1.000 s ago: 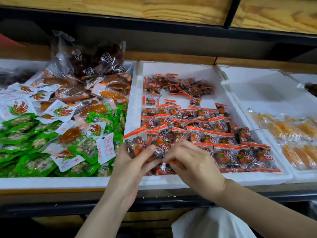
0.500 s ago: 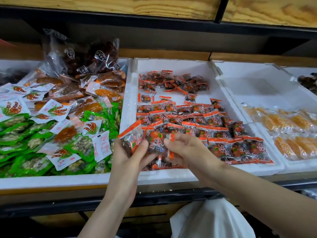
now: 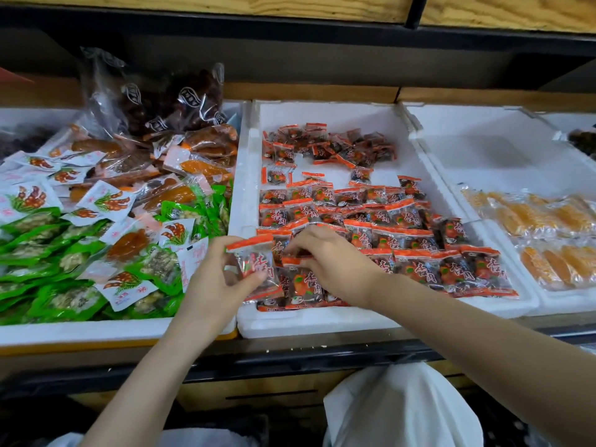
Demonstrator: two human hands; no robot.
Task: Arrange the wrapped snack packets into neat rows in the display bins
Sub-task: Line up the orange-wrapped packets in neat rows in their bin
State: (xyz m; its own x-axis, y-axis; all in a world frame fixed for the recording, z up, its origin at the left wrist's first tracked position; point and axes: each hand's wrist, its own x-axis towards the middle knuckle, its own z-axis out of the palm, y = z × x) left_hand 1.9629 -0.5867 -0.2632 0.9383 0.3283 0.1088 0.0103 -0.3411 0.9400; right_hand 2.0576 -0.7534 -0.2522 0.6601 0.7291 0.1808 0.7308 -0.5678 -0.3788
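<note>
Three white foam bins sit side by side on a dark shelf (image 3: 290,361). A wooden board (image 3: 225,4) hangs over them, and the wall behind is dark.

The middle bin (image 3: 322,322) has small red packets in it. Most lie in rows (image 3: 403,217) across the front half. A loose pile (image 3: 325,143) sits at the back, and bare white floor shows around it.

The left hand (image 3: 222,279) is over the front left corner of the middle bin. Its thumb and fingers are curled and pinch one red packet (image 3: 254,262), held up above the others. The right hand (image 3: 332,262) is just beside it, low over the front row. Its fingers are bent down and pinch the orange top edge of a second packet (image 3: 301,282), which stands in the front row.

The left bin (image 3: 96,332) is full and messy. It has green packets (image 3: 38,253), white packets (image 3: 29,201) with red pictures, and orange-brown packets (image 3: 206,146) all mixed up. A big clear bag (image 3: 167,101) of dark snacks leans at the back.

The right bin (image 3: 483,146) has yellow packets (image 3: 548,214) near the front, and its back part is plain white.

Below the shelf there is a white bag (image 3: 403,408).
</note>
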